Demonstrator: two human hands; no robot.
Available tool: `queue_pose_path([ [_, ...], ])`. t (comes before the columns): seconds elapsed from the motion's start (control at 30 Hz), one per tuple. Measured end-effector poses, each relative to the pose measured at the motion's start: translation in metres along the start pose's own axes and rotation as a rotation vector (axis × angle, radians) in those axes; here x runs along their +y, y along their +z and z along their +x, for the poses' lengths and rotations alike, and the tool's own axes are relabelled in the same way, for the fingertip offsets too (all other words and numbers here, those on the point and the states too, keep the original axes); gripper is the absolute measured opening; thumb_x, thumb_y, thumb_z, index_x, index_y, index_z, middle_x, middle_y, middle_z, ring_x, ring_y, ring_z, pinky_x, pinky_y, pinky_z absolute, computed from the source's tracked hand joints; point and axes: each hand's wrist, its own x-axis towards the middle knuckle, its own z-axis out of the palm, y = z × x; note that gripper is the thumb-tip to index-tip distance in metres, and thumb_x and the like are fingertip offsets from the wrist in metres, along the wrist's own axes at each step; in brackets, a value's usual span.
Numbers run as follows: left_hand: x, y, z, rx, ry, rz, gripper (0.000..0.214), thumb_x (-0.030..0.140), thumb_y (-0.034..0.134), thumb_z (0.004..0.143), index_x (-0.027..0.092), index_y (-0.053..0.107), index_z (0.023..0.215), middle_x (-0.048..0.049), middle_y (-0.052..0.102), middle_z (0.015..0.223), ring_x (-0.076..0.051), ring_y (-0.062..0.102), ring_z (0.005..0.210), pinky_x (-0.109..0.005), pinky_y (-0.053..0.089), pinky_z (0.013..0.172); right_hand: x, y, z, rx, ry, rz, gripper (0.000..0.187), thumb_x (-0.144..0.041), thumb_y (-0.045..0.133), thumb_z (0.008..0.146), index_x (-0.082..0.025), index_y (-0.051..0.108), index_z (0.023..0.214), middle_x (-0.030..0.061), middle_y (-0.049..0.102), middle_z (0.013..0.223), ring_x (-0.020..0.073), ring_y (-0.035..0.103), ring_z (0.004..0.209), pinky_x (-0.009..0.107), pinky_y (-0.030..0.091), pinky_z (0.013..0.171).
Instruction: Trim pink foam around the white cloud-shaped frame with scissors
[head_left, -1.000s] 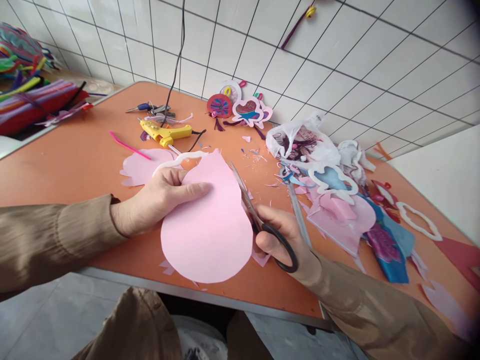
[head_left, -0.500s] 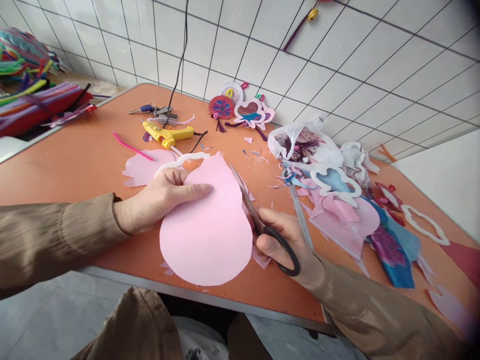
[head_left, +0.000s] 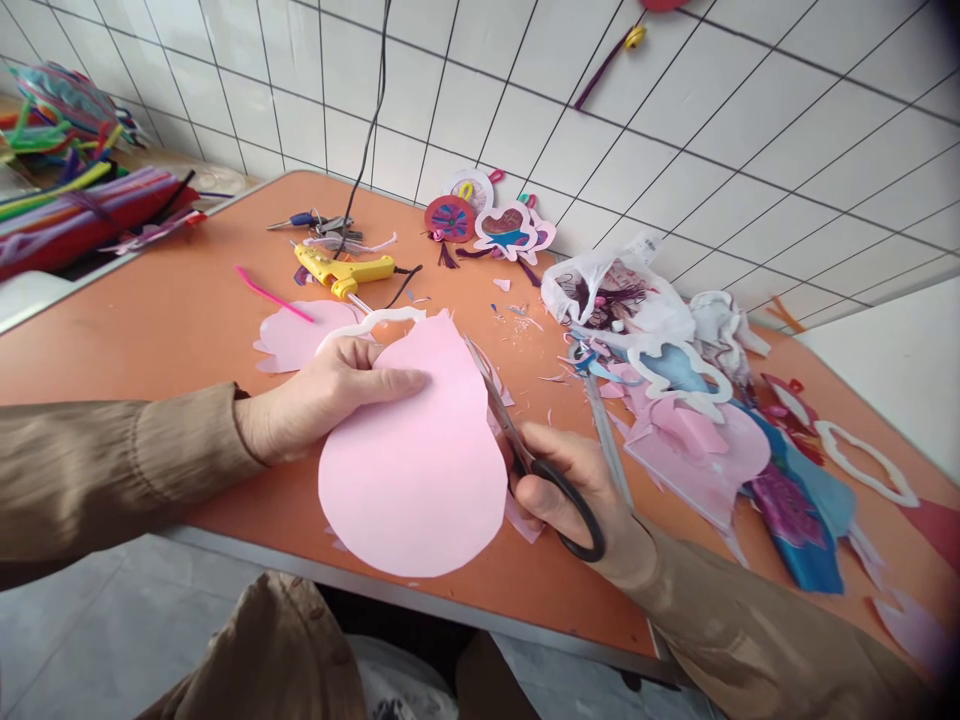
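My left hand [head_left: 330,395] grips a pink gourd-shaped piece of paper or thin foam [head_left: 416,480], thumb on top and fingers underneath. Black-handled scissors [head_left: 577,510] sit in my right hand [head_left: 581,480], with fingers through the loops. Their blades lie along the right edge of the pink piece, near its narrow waist, pointing away from me. Behind my left hand lie a white wavy foam frame [head_left: 375,320] and a pink scalloped piece [head_left: 292,335], with a bright pink pipe cleaner [head_left: 274,295] across it.
A yellow glue gun [head_left: 345,268] and keys [head_left: 326,228] lie at the back left. Decorated tasselled ornaments [head_left: 450,218] lean near the tiled wall. To the right are a white plastic bag [head_left: 619,290], pink scraps [head_left: 697,450] and blue fabric [head_left: 814,540]. Pipe cleaners [head_left: 82,215] are heaped far left.
The whole view has shifted slightly. Both hands, the pink piece and the scissors keep nearly the same positions relative to each other.
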Motion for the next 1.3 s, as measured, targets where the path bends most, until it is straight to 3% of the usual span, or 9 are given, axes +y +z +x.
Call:
queue_pose_path([
  [0.17,0.0011,-0.0002,0.0008,-0.025,-0.029,-0.044,0.024,0.031,0.094,0.062,0.015,0.077,0.061,-0.0059,0.076,0.060,-0.017,0.069,0.045,-0.019,0.054,0.039,0.0015,-0.0001,-0.0001,-0.008,0.041,0.000,0.050,-0.068,0.068,0.085,-0.020,0.054,0.077,-0.0068,0.048,0.047,0.0080,0.039,0.038,0.024,0.027,0.038],
  [1.3,-0.0008,-0.0030,0.0028,-0.028,-0.048,-0.039,0.033,0.040,0.093,0.063,0.012,0.076,0.064,-0.0074,0.075,0.059,-0.016,0.068,0.044,-0.018,0.053,0.038,-0.0053,0.0011,0.0001,-0.004,0.013,-0.081,0.049,-0.065,0.065,0.090,-0.020,0.052,0.075,-0.0061,0.049,0.048,0.0071,0.040,0.040,0.024,0.026,0.041],
])
